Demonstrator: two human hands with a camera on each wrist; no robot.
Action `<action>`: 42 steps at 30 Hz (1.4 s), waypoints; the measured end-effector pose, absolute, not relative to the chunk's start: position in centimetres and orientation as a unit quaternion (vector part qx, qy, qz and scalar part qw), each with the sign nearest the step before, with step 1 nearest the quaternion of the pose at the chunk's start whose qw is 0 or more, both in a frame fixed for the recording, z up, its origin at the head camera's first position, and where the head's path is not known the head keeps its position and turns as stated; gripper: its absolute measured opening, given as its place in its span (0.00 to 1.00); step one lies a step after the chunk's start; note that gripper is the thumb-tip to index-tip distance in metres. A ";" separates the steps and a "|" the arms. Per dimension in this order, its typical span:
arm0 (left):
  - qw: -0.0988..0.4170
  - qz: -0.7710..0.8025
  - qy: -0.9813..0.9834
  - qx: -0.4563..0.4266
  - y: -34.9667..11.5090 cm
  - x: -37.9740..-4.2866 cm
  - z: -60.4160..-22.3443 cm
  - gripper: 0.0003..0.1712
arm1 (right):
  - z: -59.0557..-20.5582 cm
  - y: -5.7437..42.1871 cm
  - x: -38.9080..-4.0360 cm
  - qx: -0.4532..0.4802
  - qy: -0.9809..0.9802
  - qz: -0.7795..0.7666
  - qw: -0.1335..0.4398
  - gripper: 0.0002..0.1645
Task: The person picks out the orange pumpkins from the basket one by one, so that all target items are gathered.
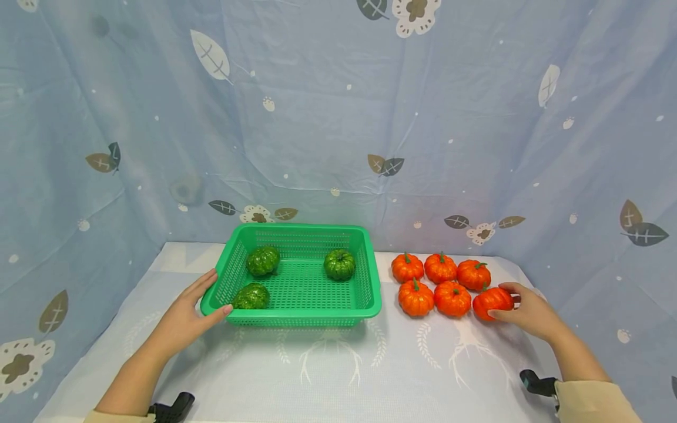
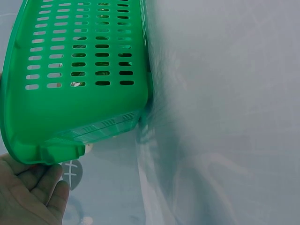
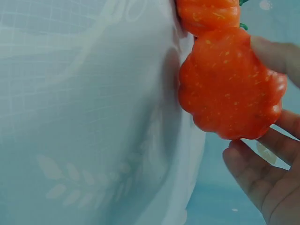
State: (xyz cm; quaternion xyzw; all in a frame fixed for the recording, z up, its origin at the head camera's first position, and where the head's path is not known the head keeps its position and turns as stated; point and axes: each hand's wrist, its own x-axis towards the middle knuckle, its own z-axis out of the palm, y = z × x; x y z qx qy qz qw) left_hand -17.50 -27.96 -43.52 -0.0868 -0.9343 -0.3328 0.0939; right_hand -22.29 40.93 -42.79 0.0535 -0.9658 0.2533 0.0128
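Note:
My right hand holds the rightmost of several orange mini pumpkins, thumb on the near side and fingers round the right. That pumpkin leans, its stem pointing up and left; in the right wrist view its broad ribbed face shows between thumb and fingers. Whether it touches the table cannot be told. On the left, my left hand grips a green plastic basket at its front left corner, thumb on the front rim, fingers along the left side. Three green pumpkins lie inside the basket, two left and one right.
The other orange pumpkins stand close together in two rows right of the basket. A pale patterned cloth covers the table. Blue curtain fabric hangs behind and at both sides. Black wrist devices sit on both forearms.

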 end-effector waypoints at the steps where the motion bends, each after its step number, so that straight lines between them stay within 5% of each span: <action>1: 0.094 -0.333 -0.934 -0.086 -27.9 -17.5 -43.5 0.53 | -42.9 41.0 -22.3 0.052 -0.965 0.257 0.011 0.48; 17: 0.095 -0.328 -0.936 -0.084 -27.8 -17.3 -43.4 0.53 | -43.0 41.6 -22.0 0.014 -0.957 0.288 -0.039 0.51; 23: 0.095 -0.331 -0.935 -0.084 -27.7 -17.4 -43.5 0.53 | -42.7 41.7 -22.0 0.013 -0.955 0.294 -0.034 0.44; 33: 0.097 -0.331 -0.935 -0.084 -27.7 -17.3 -43.6 0.53 | -42.2 42.4 -21.9 0.022 -0.946 0.300 -0.120 0.45; 42: 0.094 -0.331 -0.935 -0.083 -27.8 -17.4 -43.5 0.53 | -43.5 42.5 -22.4 0.015 -0.946 0.319 -0.058 0.47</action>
